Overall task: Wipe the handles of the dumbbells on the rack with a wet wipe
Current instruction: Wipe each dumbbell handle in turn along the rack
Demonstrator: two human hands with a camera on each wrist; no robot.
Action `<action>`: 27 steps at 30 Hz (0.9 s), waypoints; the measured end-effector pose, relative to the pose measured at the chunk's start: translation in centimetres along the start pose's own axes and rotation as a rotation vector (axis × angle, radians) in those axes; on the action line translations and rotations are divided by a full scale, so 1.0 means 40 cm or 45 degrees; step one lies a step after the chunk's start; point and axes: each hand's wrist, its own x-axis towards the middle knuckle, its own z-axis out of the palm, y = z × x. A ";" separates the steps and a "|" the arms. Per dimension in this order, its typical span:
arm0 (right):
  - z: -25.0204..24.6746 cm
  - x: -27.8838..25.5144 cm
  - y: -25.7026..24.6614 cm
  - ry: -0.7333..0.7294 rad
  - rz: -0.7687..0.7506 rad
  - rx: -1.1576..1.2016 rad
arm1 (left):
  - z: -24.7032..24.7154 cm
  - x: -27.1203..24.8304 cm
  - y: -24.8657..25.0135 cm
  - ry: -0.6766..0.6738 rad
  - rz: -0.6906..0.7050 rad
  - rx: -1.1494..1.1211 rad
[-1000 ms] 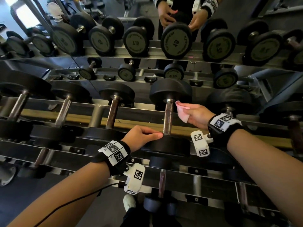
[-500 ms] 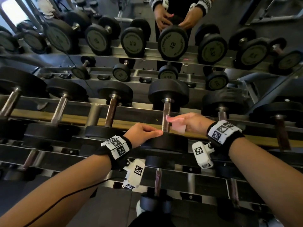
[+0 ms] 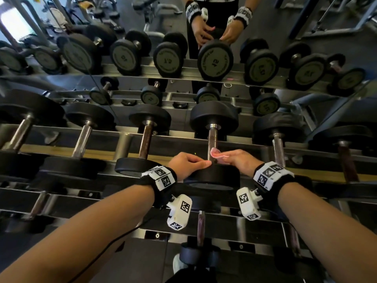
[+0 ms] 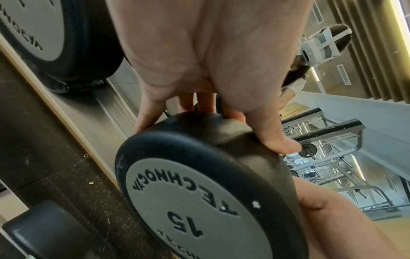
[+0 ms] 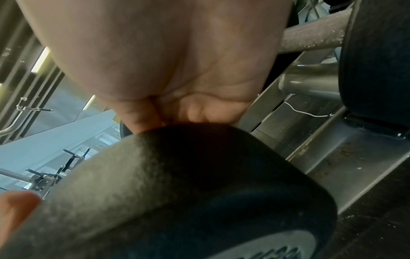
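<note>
A black 15 dumbbell [image 3: 214, 177] lies front to back on the middle shelf of the rack [image 3: 61, 152], its steel handle [image 3: 212, 135] pointing away from me. My left hand [image 3: 190, 164] grips the rim of the near head, thumb on one side and fingers curled over the other, as the left wrist view shows on the head [image 4: 199, 201]. My right hand [image 3: 231, 158] pinches a pink wet wipe [image 3: 216, 153] against the handle's low end, just above the near head. In the right wrist view the head [image 5: 177, 184] hides the wipe.
Other dumbbells lie close on both sides, one handle to the left [image 3: 145, 139] and one to the right [image 3: 278, 149]. A lower shelf holds a small dumbbell [image 3: 201, 225]. A mirror behind the rack repeats the dumbbells and my hands [image 3: 212, 29]. A black cable [image 3: 106, 250] hangs from my left forearm.
My right hand has slid the wipe down the handle from near the middle to just above the near head. My left hand has stayed on that head.
</note>
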 end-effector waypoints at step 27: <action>-0.315 -0.174 -0.008 0.376 0.129 0.464 | 0.166 -0.004 0.102 0.564 0.031 0.201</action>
